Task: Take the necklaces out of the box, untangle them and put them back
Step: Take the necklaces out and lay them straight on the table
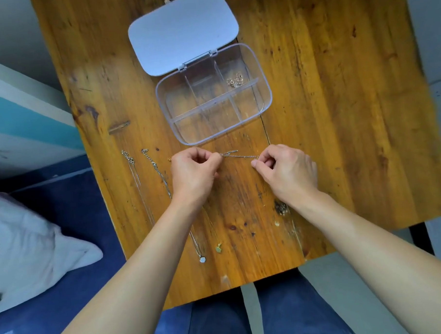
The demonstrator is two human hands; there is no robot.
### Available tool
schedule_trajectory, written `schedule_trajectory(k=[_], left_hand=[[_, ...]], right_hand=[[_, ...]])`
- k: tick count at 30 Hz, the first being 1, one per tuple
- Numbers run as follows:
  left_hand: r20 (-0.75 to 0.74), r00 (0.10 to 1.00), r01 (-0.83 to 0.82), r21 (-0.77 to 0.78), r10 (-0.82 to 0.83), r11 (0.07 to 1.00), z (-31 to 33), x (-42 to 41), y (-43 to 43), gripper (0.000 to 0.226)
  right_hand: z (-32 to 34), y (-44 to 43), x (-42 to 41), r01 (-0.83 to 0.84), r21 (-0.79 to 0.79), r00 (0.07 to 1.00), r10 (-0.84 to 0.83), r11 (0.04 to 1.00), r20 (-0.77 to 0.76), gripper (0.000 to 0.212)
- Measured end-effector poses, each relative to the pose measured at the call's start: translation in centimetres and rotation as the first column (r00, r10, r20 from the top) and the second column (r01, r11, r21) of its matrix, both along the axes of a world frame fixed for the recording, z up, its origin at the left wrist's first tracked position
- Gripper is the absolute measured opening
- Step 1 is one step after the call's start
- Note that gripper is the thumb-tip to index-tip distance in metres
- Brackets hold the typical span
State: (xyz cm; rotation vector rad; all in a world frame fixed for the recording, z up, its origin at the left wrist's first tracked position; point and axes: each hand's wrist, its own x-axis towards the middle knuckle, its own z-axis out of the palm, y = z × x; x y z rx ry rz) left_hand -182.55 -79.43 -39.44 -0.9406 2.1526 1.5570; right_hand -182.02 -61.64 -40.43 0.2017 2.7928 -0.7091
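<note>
A clear compartment box (266,94) stands open on the wooden table, its white lid (183,32) flipped back. A small rose-gold tangle (235,79) lies in its far right compartment. Just in front of the box, my left hand (193,174) and my right hand (288,171) each pinch an end of a thin gold chain (239,156) stretched between them. Two silver necklaces lie straight on the left: one (136,178) at the far left, the other (159,170) ending in a small pendant (202,259). A gold pendant (219,250) lies beside it.
The wooden table (338,111) has a dark knot (280,208) near my right wrist. A bed with a blue sheet and a white pillow (28,246) sits to the left. My legs in blue trousers (221,320) are under the table's near edge.
</note>
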Motion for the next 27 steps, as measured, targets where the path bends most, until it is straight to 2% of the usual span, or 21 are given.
schedule_trajectory(k=[3,5,7,10,14,15,17,19,21,24,27], left_hand=[[-0.022,0.991,-0.130,0.090,0.132,0.987,0.1,0.5,0.1,0.011],[-0.059,0.982,-0.169,0.122,0.177,0.978,0.2,0.8,0.1,0.016],[-0.076,0.978,-0.184,0.144,0.196,0.972,0.2,1.0,0.0,0.023],[-0.080,0.976,-0.189,0.148,0.202,0.971,0.3,1.2,-0.3,0.024],[-0.108,0.977,-0.163,0.199,0.186,0.967,0.6,1.3,-1.3,0.022],[-0.111,0.978,-0.145,0.252,0.177,0.957,0.7,1.2,-1.6,0.022],[-0.082,0.984,-0.115,0.399,0.160,0.910,0.9,1.1,-2.0,0.023],[-0.001,0.994,-0.097,0.507,0.113,0.857,1.2,1.1,-2.3,0.024],[0.057,0.997,-0.080,0.526,0.058,0.847,1.3,1.1,-2.7,0.026],[0.071,0.997,-0.063,0.517,0.030,0.854,1.3,1.3,-3.1,0.021],[0.070,0.996,-0.086,0.490,0.059,0.867,1.4,1.5,-3.7,0.008]], right_hand=[[0.0,0.5,0.4,-0.037,-0.047,0.999,0.035,0.998,-0.024,0.015],[0.1,0.7,0.4,-0.093,-0.095,0.996,0.091,0.991,-0.025,0.020],[0.1,0.6,0.2,-0.162,-0.109,0.987,0.160,0.981,-0.027,0.023],[0.2,0.0,0.0,-0.222,-0.088,0.975,0.220,0.971,-0.033,0.008],[0.6,0.0,0.4,-0.235,-0.050,0.971,0.237,0.971,0.022,0.012],[0.9,0.2,0.5,-0.200,-0.103,0.978,0.204,0.974,0.036,0.011],[2.0,0.6,0.4,-0.045,-0.320,0.994,0.073,0.946,0.076,0.008],[3.3,1.1,0.1,0.132,-0.544,0.989,-0.071,0.829,0.131,0.012],[4.4,1.8,-0.1,0.240,-0.670,0.971,-0.165,0.703,0.175,0.017],[5.4,2.8,-0.5,0.379,-0.728,0.925,-0.254,0.571,0.283,0.014],[5.4,3.3,-0.4,0.450,-0.692,0.893,-0.285,0.565,0.348,0.008]])
